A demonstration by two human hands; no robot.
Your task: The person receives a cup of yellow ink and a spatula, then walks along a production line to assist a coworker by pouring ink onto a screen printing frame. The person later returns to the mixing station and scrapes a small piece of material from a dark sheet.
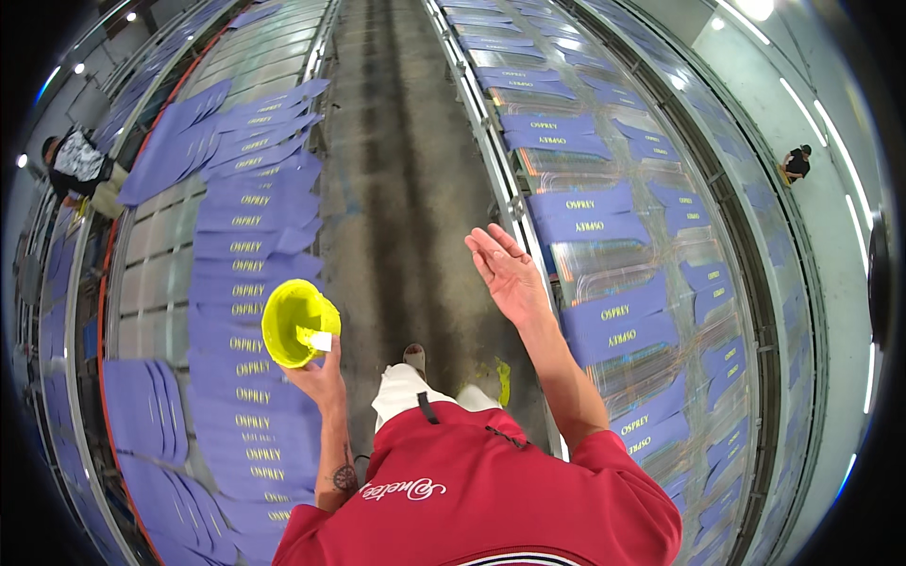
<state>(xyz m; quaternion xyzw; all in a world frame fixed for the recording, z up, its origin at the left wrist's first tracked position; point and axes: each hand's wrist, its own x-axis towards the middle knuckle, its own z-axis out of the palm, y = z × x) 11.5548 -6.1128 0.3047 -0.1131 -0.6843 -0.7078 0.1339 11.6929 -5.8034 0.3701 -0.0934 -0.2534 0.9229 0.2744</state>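
My left hand (323, 379) is closed around the lower right side of a bright yellow bucket (277, 316). The bucket is coated with yellow inside, and its mouth faces up toward me. A small white-ended piece (322, 341), smeared yellow, shows at the bucket's rim by my thumb; its kind I cannot make out. Over the aisle, my right hand (510, 274) is raised with the palm up, fingers stretched out, holding nothing. The nearest things to it are purple fabric pieces (587, 215) with yellow printing, laid on the right-hand table.
Long tables with metal rails (491, 132) run along both sides of a grey concrete aisle (382, 189). Overlapping purple printed pieces (247, 396) cover the left table. Yellow splashes (503, 380) mark the floor by my feet. One person (85, 170) stands far left, another (797, 163) far right.
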